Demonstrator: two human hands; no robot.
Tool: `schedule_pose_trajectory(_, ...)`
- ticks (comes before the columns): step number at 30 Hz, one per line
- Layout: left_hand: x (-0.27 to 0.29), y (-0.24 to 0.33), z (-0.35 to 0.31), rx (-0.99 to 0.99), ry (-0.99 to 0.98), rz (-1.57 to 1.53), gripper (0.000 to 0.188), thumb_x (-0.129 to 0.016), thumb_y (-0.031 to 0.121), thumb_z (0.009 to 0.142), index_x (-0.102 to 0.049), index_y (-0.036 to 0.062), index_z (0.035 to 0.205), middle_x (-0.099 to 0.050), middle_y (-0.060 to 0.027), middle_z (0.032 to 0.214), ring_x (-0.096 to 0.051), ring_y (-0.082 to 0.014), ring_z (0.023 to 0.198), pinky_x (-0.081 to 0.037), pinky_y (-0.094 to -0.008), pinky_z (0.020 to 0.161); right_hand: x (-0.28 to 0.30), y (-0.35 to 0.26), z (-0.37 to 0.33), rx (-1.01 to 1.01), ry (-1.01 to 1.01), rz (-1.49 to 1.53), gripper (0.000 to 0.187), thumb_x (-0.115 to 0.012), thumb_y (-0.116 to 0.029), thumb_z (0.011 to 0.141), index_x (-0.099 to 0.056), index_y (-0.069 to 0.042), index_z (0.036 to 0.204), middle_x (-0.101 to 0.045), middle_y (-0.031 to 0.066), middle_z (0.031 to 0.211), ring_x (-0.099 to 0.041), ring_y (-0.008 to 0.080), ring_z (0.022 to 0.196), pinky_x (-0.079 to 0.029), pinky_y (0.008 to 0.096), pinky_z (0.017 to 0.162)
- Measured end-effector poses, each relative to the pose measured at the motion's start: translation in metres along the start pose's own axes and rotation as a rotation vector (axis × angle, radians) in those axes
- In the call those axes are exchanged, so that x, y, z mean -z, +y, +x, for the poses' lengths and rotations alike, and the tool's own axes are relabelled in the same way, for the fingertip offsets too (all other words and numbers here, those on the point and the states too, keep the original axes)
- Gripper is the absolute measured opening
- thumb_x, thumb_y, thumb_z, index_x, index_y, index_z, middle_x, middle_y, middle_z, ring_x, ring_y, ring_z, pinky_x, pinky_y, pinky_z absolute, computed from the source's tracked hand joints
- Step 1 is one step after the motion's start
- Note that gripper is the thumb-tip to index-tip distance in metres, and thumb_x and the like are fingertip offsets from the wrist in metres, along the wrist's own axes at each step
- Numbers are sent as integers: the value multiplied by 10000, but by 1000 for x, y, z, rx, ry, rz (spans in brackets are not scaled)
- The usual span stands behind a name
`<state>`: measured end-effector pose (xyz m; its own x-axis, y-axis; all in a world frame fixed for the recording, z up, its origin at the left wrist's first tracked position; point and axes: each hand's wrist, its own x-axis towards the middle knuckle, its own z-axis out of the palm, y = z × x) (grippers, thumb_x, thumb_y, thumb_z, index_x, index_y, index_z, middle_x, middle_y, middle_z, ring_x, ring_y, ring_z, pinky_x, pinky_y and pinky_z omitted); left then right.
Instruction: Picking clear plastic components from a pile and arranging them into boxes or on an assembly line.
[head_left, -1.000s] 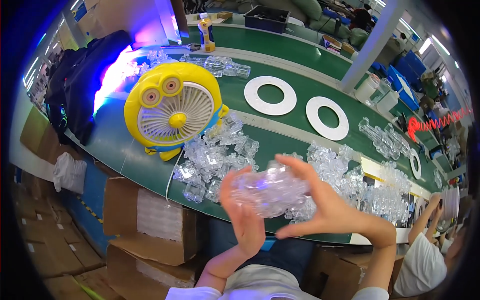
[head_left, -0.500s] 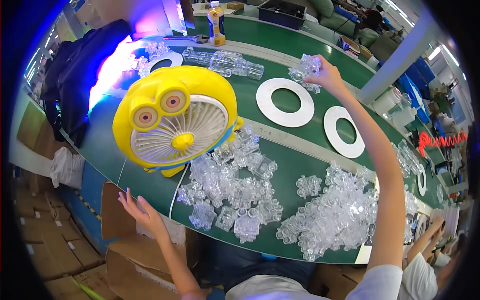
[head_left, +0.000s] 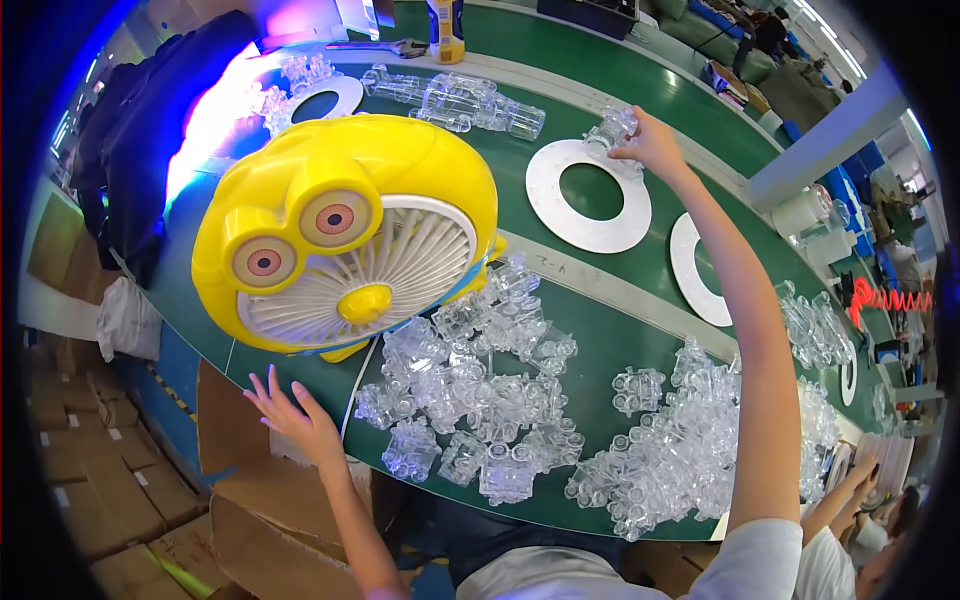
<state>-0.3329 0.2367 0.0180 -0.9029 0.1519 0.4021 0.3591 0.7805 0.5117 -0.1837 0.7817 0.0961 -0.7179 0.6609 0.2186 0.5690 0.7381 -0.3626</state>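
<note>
Gripping is done by the right hand (head_left: 655, 150) alone in the head view — a clear plastic piece (head_left: 614, 128) is pinched in its fingertips at the far rim of a white ring (head_left: 547, 205); whether the ring is touched cannot be told. The left hand (head_left: 302, 420) is held empty, fingers spread, near the yellow fan (head_left: 360, 240). The piece could be dropped if the pinch were loosened — and the fan could be knocked by a careless left-hand sweep.
</note>
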Motion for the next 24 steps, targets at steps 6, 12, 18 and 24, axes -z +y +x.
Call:
schedule_pose_trajectory(6, 1, -2, -2, 8, -7, -4, 418, -351, 344, 897, -424, 101, 1229, -252, -106, 1380, -109, -320, 1306, -69, -577, 988, -2, -14, 0, -8, -32, -71, 742, -794, -280, 515, -452, -50, 1131, -605, 125, 869, -587, 244, 810, -461, 320, 712)
schedule_pose_trajectory(12, 1, 1, -2, -6, -12, -16, 414, -353, 336, 897, -426, 92, 1223, -266, -105, 1372, -133, -317, 1300, -68, -555, 996, -6, -9, 3, 14, -11, -69, 760, -790, -273, 526, -421, -66, 1157, -592, 135, 880, -581, 252, 813, -456, 325, 710)
schedule_pose_trajectory(18, 1, 0, -3, -4, -7, 1, 393, -358, 307, 900, -429, 92, 1221, -290, -120, 1359, -154, -307, 1295, -87, -489, 1016, -4, -23, 2, 15, -75, -129, 806, -776, -316, 539, -380, -85, 1202, -593, 140, 909, -579, 276, 841, -457, 337, 730)
schedule_pose_trajectory(24, 0, 2, -2, -45, -9, 8, 375, -367, 276, 902, -437, 69, 1206, -310, -145, 1342, -185, -315, 1282, -124, -450, 1017, -8, -18, 6, 59, -79, -154, 833, -762, -355, 554, -360, -84, 1231, -590, 152, 946, -572, 296, 876, -452, 346, 760)
